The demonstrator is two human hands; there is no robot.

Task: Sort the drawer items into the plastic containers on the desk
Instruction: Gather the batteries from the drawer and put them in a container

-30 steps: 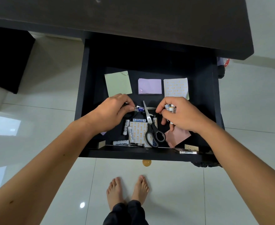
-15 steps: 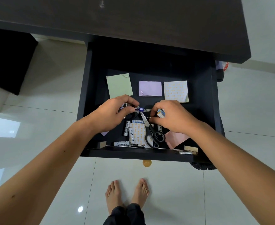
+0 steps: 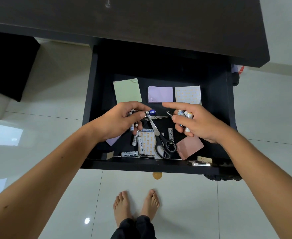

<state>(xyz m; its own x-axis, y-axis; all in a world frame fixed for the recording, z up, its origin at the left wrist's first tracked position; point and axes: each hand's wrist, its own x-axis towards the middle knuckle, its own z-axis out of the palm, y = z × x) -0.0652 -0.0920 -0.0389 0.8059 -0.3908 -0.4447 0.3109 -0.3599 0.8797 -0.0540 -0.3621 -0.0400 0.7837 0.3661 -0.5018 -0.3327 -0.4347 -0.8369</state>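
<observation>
The black drawer (image 3: 93, 100) stands pulled out below the dark desk top (image 3: 141, 23). My left hand (image 3: 119, 121) hovers over its middle, shut on several batteries, a blue-tipped one (image 3: 150, 112) pinched between thumb and forefinger. My right hand (image 3: 193, 121) holds several more batteries (image 3: 186, 114) against its palm, forefinger stretched out leftward. Black-handled scissors (image 3: 160, 140) lie open between the hands. Loose batteries (image 3: 129, 154) lie near the drawer's front. No plastic container is in view.
Green (image 3: 127, 90), lilac (image 3: 160, 94) and patterned (image 3: 187, 94) note pads lie at the drawer's back, a pink pad (image 3: 190, 147) at front right. A metal object (image 3: 199, 163) rests on the front edge. My bare feet (image 3: 136, 204) stand on white tiles.
My right hand has lifted and drawn right with its batteries, forefinger now extended. My left hand has pinched up the blue-tipped battery. The view has tilted slightly.
</observation>
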